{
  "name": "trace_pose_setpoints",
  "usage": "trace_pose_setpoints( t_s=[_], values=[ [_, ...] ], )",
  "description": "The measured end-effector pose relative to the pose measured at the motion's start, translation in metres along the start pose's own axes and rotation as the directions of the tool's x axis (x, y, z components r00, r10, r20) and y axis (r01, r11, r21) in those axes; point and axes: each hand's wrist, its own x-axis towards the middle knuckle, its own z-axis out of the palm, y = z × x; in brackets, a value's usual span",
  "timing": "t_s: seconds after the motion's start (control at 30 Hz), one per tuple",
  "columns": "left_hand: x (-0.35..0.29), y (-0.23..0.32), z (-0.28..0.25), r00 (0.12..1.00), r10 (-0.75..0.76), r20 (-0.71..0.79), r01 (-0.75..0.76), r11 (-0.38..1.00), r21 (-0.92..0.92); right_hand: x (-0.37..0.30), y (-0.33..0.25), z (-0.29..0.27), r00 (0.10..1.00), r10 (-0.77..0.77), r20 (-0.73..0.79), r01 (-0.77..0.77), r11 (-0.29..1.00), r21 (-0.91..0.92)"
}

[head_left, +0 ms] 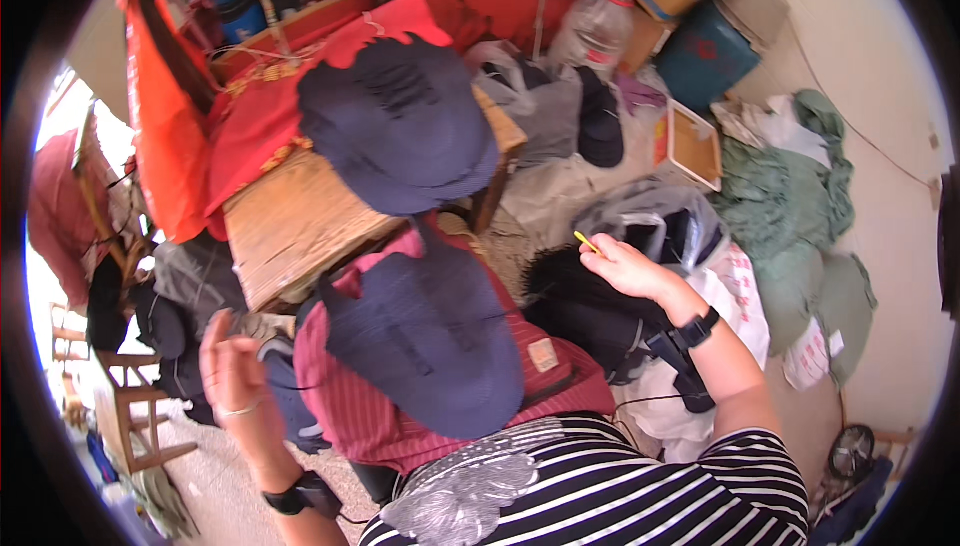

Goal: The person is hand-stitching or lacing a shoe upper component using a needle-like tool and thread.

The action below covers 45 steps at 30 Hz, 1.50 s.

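Observation:
Across my lap, on a dark red striped cloth (570, 371), lies a navy fabric cap (430, 331) with its rounded brim toward me. My left hand (232, 371) is raised to the left of it, somewhat blurred, fingers apart and nothing visible in them. My right hand (630, 268) is closed around a thin yellow tool (586, 242); only its tip sticks out, so its kind is hidden. Below that hand is a black bristly pile (565, 291). Several more navy caps (395, 121) lie stacked on the wooden bench (300, 216) ahead.
Red cloth (250, 136) covers part of the bench. To the right are a grey plastic bag (540, 111), a dark cap (600, 121), a shallow box (693, 146) and green cloth (765, 186). A large clear bottle (595, 31) stands behind. A wooden stool (135, 406) is at left.

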Motion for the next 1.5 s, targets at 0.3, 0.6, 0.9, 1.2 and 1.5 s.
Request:
trace_pose_setpoints(
  t_s=[0.3, 0.6, 0.9, 1.2, 1.5],
  values=[
    [-0.041, -0.013, 0.084, 0.882, -0.252, 0.398, 0.253, 0.966, 0.051, -0.026, -0.198, 0.058, 0.816, -0.447, 0.366, 0.147, 0.774, 0.616],
    [-0.043, -0.012, 0.085, 0.857, -0.317, 0.406, 0.368, 0.928, -0.051, -0.018, -0.229, 0.103, 0.719, -0.508, 0.474, 0.008, 0.688, 0.726],
    [-0.042, -0.028, 0.078, 0.94, -0.037, 0.338, -0.02, 0.986, 0.163, -0.014, -0.228, 0.113, 0.787, -0.448, 0.425, -0.01, 0.679, 0.734],
    [-0.041, -0.023, 0.073, 0.933, -0.232, 0.275, 0.267, 0.959, -0.098, -0.016, -0.234, 0.122, 0.794, -0.481, 0.372, 0.134, 0.735, 0.664],
    [-0.044, -0.018, 0.077, 0.909, -0.315, 0.273, 0.373, 0.908, -0.192, -0.017, -0.234, 0.124, 0.791, -0.482, 0.378, 0.187, 0.777, 0.601]
  ],
)
